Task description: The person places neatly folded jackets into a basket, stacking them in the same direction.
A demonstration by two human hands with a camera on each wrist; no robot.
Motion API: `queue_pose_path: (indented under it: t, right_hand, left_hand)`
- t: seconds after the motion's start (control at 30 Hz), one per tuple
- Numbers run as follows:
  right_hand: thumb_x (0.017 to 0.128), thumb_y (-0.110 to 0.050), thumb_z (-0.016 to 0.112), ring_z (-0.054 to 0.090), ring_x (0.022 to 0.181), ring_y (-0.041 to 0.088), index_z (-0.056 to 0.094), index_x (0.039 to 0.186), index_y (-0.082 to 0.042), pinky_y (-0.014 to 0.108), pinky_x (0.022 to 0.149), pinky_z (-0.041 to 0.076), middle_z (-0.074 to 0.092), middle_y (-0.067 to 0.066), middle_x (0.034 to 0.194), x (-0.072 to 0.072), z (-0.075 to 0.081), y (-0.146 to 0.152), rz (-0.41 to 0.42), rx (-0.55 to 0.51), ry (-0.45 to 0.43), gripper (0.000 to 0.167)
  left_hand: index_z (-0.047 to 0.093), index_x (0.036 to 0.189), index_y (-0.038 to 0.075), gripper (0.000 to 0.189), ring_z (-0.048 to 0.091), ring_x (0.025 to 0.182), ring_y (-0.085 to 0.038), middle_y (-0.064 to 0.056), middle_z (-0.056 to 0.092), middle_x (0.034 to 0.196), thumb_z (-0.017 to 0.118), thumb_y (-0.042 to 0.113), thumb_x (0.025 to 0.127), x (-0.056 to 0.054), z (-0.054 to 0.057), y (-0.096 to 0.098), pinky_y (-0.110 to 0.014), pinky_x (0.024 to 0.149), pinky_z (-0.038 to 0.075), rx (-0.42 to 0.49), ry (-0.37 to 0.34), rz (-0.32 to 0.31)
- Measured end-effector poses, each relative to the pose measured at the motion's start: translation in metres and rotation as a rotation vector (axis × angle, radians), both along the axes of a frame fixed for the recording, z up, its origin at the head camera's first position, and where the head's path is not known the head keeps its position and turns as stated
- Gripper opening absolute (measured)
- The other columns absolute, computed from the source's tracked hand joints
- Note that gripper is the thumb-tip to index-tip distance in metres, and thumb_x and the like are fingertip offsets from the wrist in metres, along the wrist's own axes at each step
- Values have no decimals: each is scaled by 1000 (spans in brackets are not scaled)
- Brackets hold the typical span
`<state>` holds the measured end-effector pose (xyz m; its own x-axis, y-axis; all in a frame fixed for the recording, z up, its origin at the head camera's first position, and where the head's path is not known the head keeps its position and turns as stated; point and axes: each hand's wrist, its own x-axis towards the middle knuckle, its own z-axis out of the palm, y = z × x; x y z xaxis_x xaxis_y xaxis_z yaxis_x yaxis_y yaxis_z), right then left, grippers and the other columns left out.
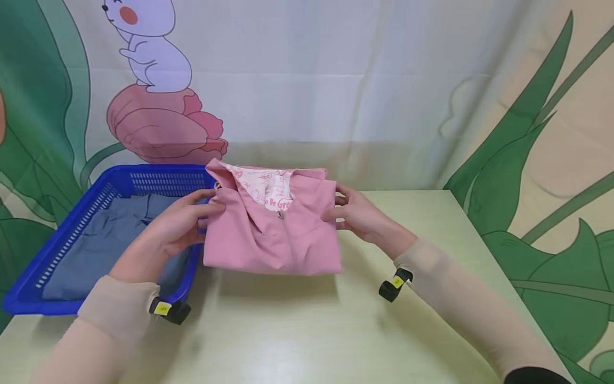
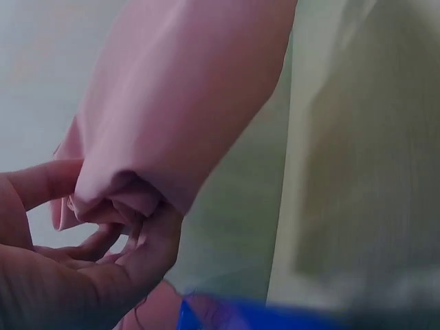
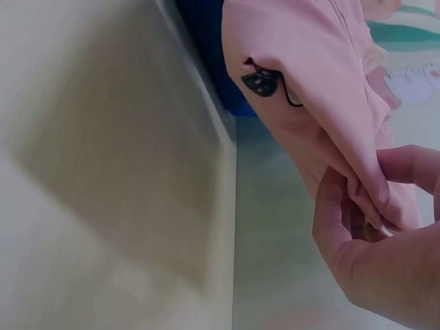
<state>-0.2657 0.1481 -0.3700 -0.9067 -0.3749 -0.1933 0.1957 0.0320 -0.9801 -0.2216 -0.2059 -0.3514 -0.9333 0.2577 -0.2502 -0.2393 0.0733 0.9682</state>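
Note:
Both hands hold up a folded pink zip-front jacket [image 1: 268,240] above the table, its collar toward the back. A white printed lining and a small zipper pull show at its neck. My left hand [image 1: 179,226] pinches the jacket's left edge, thumb on the front and fingers behind; the left wrist view shows that hand [image 2: 103,268] gripping bunched layers. On the opposite edge, my right hand [image 1: 357,213] pinches in the same way. In the right wrist view the fingers of the right hand [image 3: 378,247] curl round the folded cloth, and a dark print shows on its underside.
A blue plastic basket [image 1: 62,240] stands at the left of the table, right beside the jacket. Folded blue-grey clothing [image 1: 110,240] lies in it. The pale table [image 1: 288,330] ends at a printed curtain [image 1: 307,80] behind.

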Motion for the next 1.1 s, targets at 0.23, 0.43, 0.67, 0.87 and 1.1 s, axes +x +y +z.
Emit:
queue_pose_path:
  t: [0.23, 0.43, 0.67, 0.87, 1.1]
  right_hand:
    - [87, 9, 67, 57, 114, 29, 31, 159, -11, 42, 89, 57, 51, 17, 137, -1, 7, -28, 26, -9, -5, 82]
    - [88, 8, 69, 59, 109, 29, 34, 157, -8, 41, 86, 58, 53, 17, 132, -3, 11, -56, 40, -4, 8, 78]
    - [89, 10, 70, 62, 106, 27, 37, 154, -6, 41, 85, 59, 56, 18, 129, -4, 14, -93, 58, -45, 5, 75]
    - [87, 10, 72, 64, 101, 25, 38, 155, -5, 41, 84, 60, 60, 16, 124, -2, 9, -128, 87, -66, -5, 77]
    - [86, 10, 74, 65, 97, 23, 39, 154, -3, 42, 83, 60, 63, 12, 115, 2, 2, -171, 99, -111, -20, 78]
  left_hand:
    - [11, 164, 10, 79, 66, 103, -10, 6, 59, 121, 59, 30, 105, -4, -1, -36, -37, 87, 57, -50, 20, -34]
    - [8, 164, 10, 78, 67, 102, -9, 12, 64, 116, 57, 30, 107, -7, 2, -69, -36, 85, 59, -74, 29, -41]
    - [18, 157, 10, 63, 71, 95, -12, 10, 69, 110, 54, 23, 108, -9, 8, -111, -35, 79, 60, -49, 39, -28]
    - [33, 144, 21, 40, 69, 94, -11, 11, 66, 109, 51, 22, 109, -9, 4, -150, -34, 79, 60, -98, 16, -12]
    - [32, 140, 21, 30, 65, 94, -4, 21, 59, 106, 42, 24, 112, -2, 3, -194, -30, 79, 58, -258, 23, -20]
